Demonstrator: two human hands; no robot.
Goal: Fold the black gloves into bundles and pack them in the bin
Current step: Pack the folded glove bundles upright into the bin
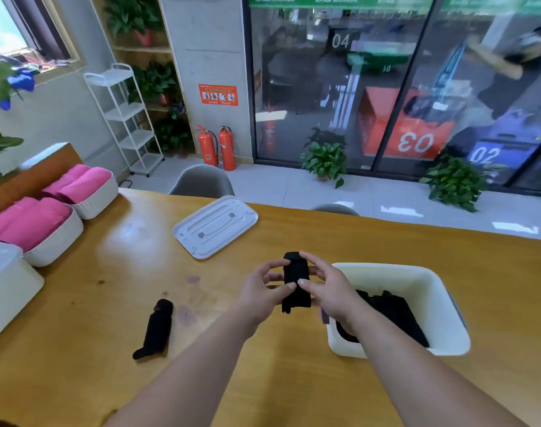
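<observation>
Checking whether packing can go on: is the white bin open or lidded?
Open: the bin has no lid on, black gloves show inside, and a white lid lies apart on the table.

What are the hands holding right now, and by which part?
Both hands pinch one black glove at mid-length: left hand on its left edge, right hand on its right.

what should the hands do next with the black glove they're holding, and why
Probably roll the hanging lower end of the black glove up to finish the bundle. The left hand and right hand both pinch it above the table, and its bottom edge looks loose. The bin sits just to its right, ready for the drop afterwards.
</observation>
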